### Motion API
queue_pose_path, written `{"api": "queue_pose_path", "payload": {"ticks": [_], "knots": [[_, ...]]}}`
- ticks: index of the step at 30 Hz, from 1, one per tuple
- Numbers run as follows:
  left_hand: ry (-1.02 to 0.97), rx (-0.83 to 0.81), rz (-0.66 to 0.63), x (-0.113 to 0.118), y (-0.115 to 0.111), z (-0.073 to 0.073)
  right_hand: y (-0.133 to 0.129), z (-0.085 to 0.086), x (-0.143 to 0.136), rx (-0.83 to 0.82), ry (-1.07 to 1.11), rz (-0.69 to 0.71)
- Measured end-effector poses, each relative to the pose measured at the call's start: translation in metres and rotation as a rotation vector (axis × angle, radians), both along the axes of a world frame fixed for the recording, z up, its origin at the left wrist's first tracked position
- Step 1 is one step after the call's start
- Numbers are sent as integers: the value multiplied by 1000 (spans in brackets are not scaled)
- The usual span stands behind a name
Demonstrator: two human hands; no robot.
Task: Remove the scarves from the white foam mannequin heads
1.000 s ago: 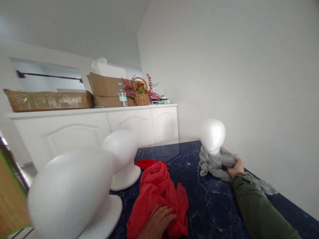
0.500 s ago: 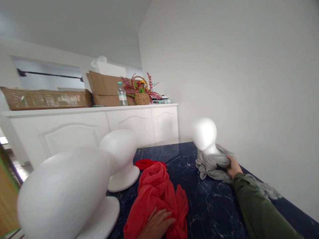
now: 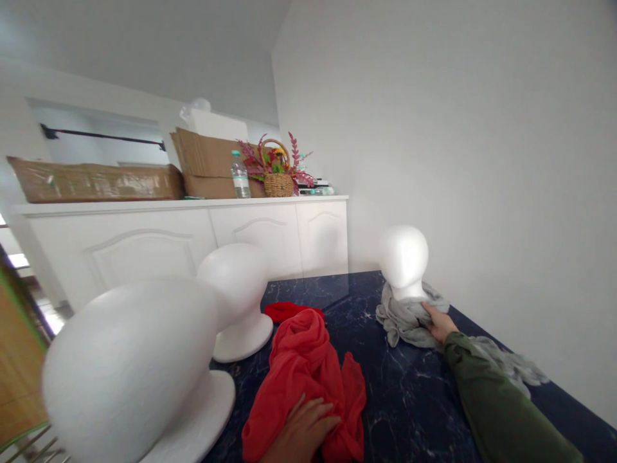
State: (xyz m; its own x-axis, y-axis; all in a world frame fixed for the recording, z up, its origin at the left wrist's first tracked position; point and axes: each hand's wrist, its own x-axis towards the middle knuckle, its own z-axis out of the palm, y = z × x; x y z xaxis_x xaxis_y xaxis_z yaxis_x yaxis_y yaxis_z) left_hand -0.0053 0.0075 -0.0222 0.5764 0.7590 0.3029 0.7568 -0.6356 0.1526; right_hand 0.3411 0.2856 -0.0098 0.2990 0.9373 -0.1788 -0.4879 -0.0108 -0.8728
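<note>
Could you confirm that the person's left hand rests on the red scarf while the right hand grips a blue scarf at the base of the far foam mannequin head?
Not quite: the head view shows the right hand gripping a grey scarf, not a blue one, at the base of the far foam mannequin head. The left hand does rest on the red scarf.

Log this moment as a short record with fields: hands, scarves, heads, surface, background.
left hand: left hand flat on the red scarf
right hand: right hand grips the grey scarf
heads: far foam head stands in the grey scarf; two near foam heads at left
surface: dark marbled table
background: white cabinet bearing cardboard boxes, water bottle, flower basket
</note>
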Motion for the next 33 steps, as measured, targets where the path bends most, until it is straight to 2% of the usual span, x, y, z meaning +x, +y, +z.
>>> {"api": "queue_pose_path", "payload": {"ticks": [3,6,9,13,17,20,23,27,29,31,33], "knots": [[-5,-27,-5,0,-2,3,4,-4,2,-45,54,-20],[-30,-40,-41,-4,1,-5,3,-4,8,-53,105,3],[-98,-49,5,-4,4,-10,-4,0,12,-44,139,36],[-174,-111,95,2,4,4,-28,10,9,4,169,86],[-226,-120,96,2,7,23,-65,19,-5,56,175,185],[-305,-63,111,0,8,30,-101,24,-25,71,149,263],[-433,2,161,9,4,36,-146,25,-54,77,157,371],[-743,-29,246,35,-3,48,-211,24,-90,83,161,525],[-905,-81,235,44,-3,52,-237,24,-99,82,157,564],[-1042,-139,212,46,-2,53,-251,25,-99,88,150,556],[-1194,-235,255,42,1,50,-256,26,-95,83,146,530]]}}
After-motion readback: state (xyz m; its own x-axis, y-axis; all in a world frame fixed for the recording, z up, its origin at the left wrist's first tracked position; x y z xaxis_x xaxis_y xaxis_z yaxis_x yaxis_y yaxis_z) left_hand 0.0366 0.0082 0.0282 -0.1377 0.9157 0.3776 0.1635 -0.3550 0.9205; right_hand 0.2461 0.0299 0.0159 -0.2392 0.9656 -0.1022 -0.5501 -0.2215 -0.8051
